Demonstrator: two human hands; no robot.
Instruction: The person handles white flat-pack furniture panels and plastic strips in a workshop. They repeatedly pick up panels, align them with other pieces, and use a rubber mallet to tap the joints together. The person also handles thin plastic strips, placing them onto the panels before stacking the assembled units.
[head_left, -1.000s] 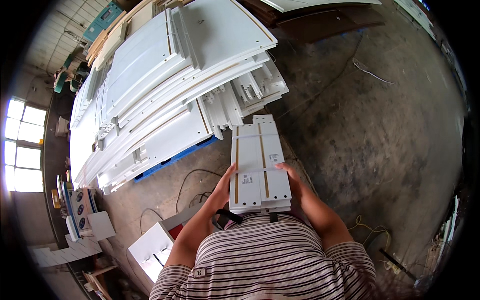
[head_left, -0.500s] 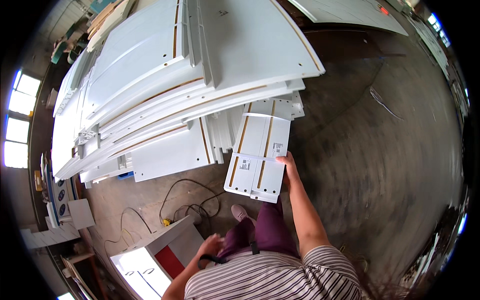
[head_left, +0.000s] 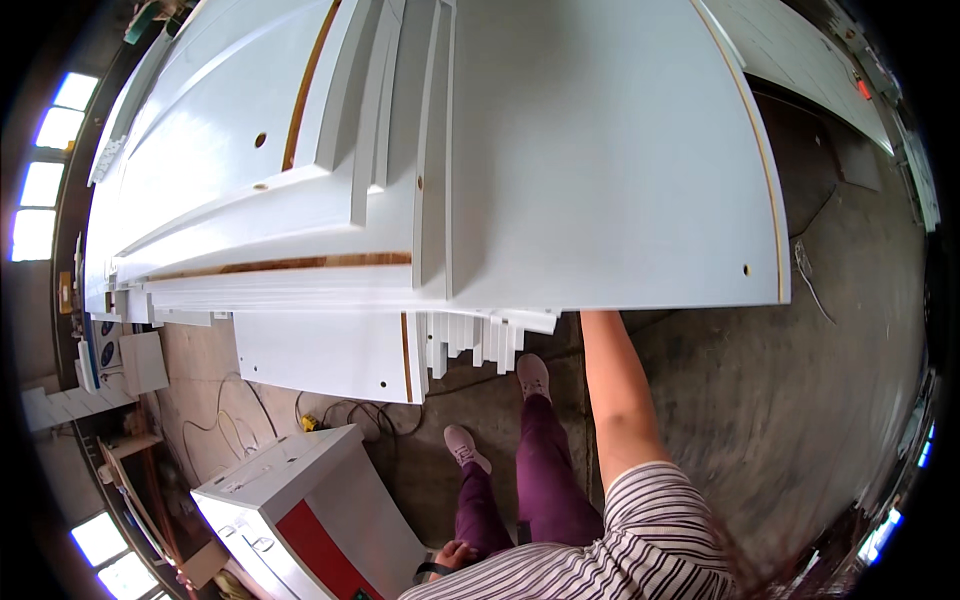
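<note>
My right forearm [head_left: 615, 385] reaches forward beneath the front edge of a large white panel [head_left: 600, 180], the top one of a stack. The panel hides my right hand and anything it may hold. Low beside my thigh rests my left hand [head_left: 455, 555], fingers curled in, with nothing visible in it and a dark band at its wrist. Under the stack, several narrow white strips [head_left: 475, 342] stick out close to my right arm. A white board [head_left: 320, 355] with small dark holes and a brown groove juts out to their left.
On the floor at the lower left stands a white cabinet [head_left: 350, 500] with a red stripe [head_left: 325, 550]. Black cables [head_left: 375, 412] lie on the concrete behind it. A dark brown board [head_left: 800, 130] and a white sheet [head_left: 800, 60] are at the far right.
My right arm has moved forward under the stack, and the strapped bundle of white boards it held is out of sight. I have stepped closer; my left hand has lowered.
</note>
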